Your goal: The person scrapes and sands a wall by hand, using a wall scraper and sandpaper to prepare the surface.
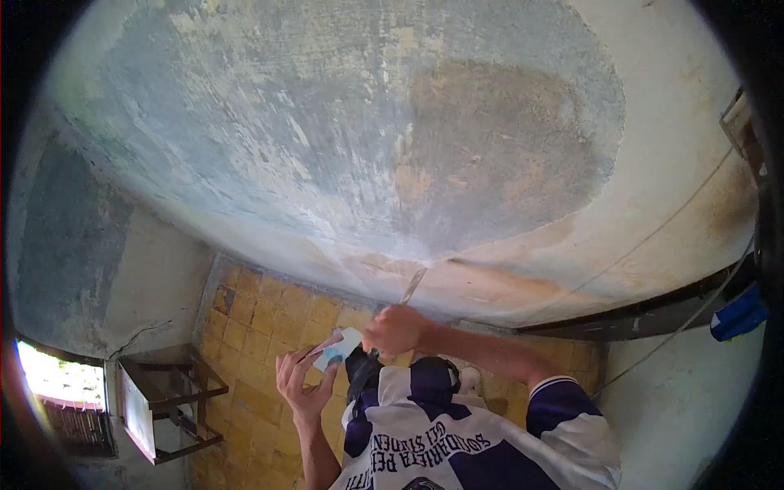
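Observation:
My right hand (pixel 395 330) is closed round the handle of a scraper. The scraper's flat blade (pixel 415 285) points up towards the lower part of the wall (pixel 506 147), which has a large grey patch with pale streaks and a darker brownish area. My left hand (pixel 307 381) is to the left and a little lower, its fingers and thumb gripping a small white and light-blue piece (pixel 337 348). The piece's far edge is close to my right hand. What exactly the piece is, I cannot tell.
A dark-framed table or stand (pixel 167 400) is at the lower left, beside a bright window (pixel 61 376). Yellow tiles cover the floor (pixel 253 351). A cable (pixel 678 331) runs along the right side, near a blue object (pixel 737 314).

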A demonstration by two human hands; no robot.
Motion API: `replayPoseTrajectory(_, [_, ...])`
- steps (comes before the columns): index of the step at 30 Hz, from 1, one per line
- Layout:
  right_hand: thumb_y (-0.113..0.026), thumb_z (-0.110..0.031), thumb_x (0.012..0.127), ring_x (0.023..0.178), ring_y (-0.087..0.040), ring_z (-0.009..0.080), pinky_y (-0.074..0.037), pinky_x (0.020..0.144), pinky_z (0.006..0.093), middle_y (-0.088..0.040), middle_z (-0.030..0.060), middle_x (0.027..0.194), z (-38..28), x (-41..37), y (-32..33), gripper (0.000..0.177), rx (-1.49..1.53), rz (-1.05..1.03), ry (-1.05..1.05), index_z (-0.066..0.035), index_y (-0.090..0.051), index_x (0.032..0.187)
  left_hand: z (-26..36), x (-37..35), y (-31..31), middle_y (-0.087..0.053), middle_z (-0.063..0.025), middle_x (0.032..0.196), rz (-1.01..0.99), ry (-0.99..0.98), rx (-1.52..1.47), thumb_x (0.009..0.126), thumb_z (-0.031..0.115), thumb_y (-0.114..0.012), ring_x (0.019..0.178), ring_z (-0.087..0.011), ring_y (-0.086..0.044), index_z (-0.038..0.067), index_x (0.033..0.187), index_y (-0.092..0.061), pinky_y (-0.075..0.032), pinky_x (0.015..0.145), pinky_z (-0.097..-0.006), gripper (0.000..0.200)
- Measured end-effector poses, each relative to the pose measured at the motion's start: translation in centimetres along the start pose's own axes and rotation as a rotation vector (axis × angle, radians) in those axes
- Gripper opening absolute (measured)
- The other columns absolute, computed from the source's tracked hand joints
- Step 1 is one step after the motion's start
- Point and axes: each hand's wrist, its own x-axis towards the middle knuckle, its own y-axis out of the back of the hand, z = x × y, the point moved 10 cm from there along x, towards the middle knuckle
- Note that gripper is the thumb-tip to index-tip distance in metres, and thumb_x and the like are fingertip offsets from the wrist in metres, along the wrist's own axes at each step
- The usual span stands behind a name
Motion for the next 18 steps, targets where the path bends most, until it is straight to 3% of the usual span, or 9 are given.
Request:
replayPoseTrajectory(1, [-0.068, -0.025, 0.071, 0.064, -0.067, 0.0231, -0.053, 0.056, 0.0382, -0.066, 0.0022, 0.073, 0.4, -0.5, 0.8, 0.015, 0.043, 0.035, -0.01, -0.018, -0.065, 0.084, -0.4, -0.2, -0.1, -0.069, -0.0109, 0.099, -0.004, 0.019, 0.007, 0.068, 0.01, -0.082, 0.086, -0.0275, -0.064, 0.007, 0.096, -0.069, -0.048, 0.074, -0.0388, 0.031])
replayPoseTrajectory(2, [-0.067, -0.023, 0.07, 0.062, -0.066, 0.0233, -0.053, 0.056, 0.0378, -0.066, 0.0029, 0.072, 2.8, -1.3, 3.5, 0.012, 0.087, 0.245, -0.051, -0.018, -0.065, 0.081, -0.7, -0.3, -0.1, -0.069, -0.011, 0.099, -0.008, 0.038, 0.014, 0.068, 0.009, -0.082, 0.086, -0.0275, -0.064, 0.007, 0.096, -0.069, -0.048, 0.074, -0.0386, 0.031])
replayPoseTrajectory(6, [-0.069, -0.03, 0.066, 0.066, -0.069, 0.0268, -0.056, 0.061, 0.0412, -0.068, 0.0065, 0.073, 1.1, 0.0, 1.8, 0.023, -0.078, 0.04, -0.1, -0.013, -0.068, 0.082, -0.2, 0.0, 0.3, -0.069, -0.0092, 0.098, 0.029, -0.015, 0.021, 0.065, 0.008, -0.083, 0.084, -0.0264, -0.063, 0.008, 0.095, -0.068, -0.047, 0.074, -0.0381, 0.033])
replayPoseTrajectory(9, [-0.07, -0.031, 0.066, 0.067, -0.069, 0.0257, -0.056, 0.062, 0.0402, -0.068, 0.0074, 0.073, -1.4, -0.4, 2.9, 0.024, 0.016, 0.112, -0.013, -0.014, -0.069, 0.083, -0.9, -0.1, 0.3, -0.069, -0.0097, 0.099, 0.024, -0.009, 0.02, 0.067, 0.007, -0.082, 0.085, -0.0263, -0.063, 0.008, 0.096, -0.068, -0.047, 0.074, -0.038, 0.032])
replayPoseTrajectory(10, [-0.07, -0.03, 0.066, 0.066, -0.07, 0.0254, -0.056, 0.062, 0.0398, -0.067, 0.0086, 0.07, 0.5, -1.0, 4.6, 0.023, 0.126, 0.156, -0.072, -0.013, -0.068, 0.081, -1.2, -0.1, 0.2, -0.069, -0.0094, 0.098, 0.033, 0.001, 0.007, 0.066, 0.008, -0.083, 0.085, -0.0267, -0.064, 0.009, 0.095, -0.068, -0.047, 0.074, -0.0383, 0.033])
replayPoseTrajectory(11, [-0.069, -0.029, 0.067, 0.066, -0.07, 0.0263, -0.057, 0.063, 0.0403, -0.067, 0.0086, 0.07, 3.1, -1.5, 5.8, 0.021, 0.067, 0.199, -0.155, -0.012, -0.068, 0.08, -1.4, -0.2, 0.2, -0.069, -0.0092, 0.097, 0.039, 0.013, -0.007, 0.066, 0.01, -0.084, 0.085, -0.0271, -0.064, 0.009, 0.095, -0.068, -0.047, 0.074, -0.0386, 0.033])
replayPoseTrajectory(13, [-0.066, -0.025, 0.067, 0.067, -0.068, 0.0225, -0.054, 0.06, 0.0398, -0.068, -0.0015, 0.074, 2.3, -0.5, 3.4, 0.013, -0.148, 0.102, -0.132, -0.022, -0.068, 0.079, -1.4, -0.2, 0.0, -0.069, -0.009, 0.096, 0.038, -0.008, 0.004, 0.066, 0.011, -0.084, 0.086, -0.0273, -0.064, 0.009, 0.095, -0.068, -0.047, 0.074, -0.0389, 0.033])
replayPoseTrajectory(16, [-0.066, -0.026, 0.069, 0.068, -0.068, 0.0233, -0.054, 0.061, 0.0405, -0.068, -0.0002, 0.076, -2.3, -0.4, 3.8, 0.013, 0.03, 0.195, -0.006, -0.02, -0.069, 0.08, -1.2, 0.1, 0.1, -0.069, -0.0088, 0.096, 0.037, -0.019, -0.002, 0.068, 0.013, -0.083, 0.087, -0.0274, -0.064, 0.01, 0.095, -0.068, -0.047, 0.075, -0.0394, 0.031])
replayPoseTrajectory(18, [-0.066, -0.026, 0.07, 0.068, -0.068, 0.0236, -0.054, 0.061, 0.0402, -0.069, 0.0006, 0.076, -0.5, -1.2, 4.9, 0.014, 0.055, 0.244, -0.096, -0.02, -0.07, 0.082, -1.2, -0.1, 0.1, -0.069, -0.0086, 0.096, 0.045, -0.003, -0.01, 0.07, 0.014, -0.083, 0.087, -0.0274, -0.064, 0.01, 0.095, -0.068, -0.047, 0.075, -0.0398, 0.029])
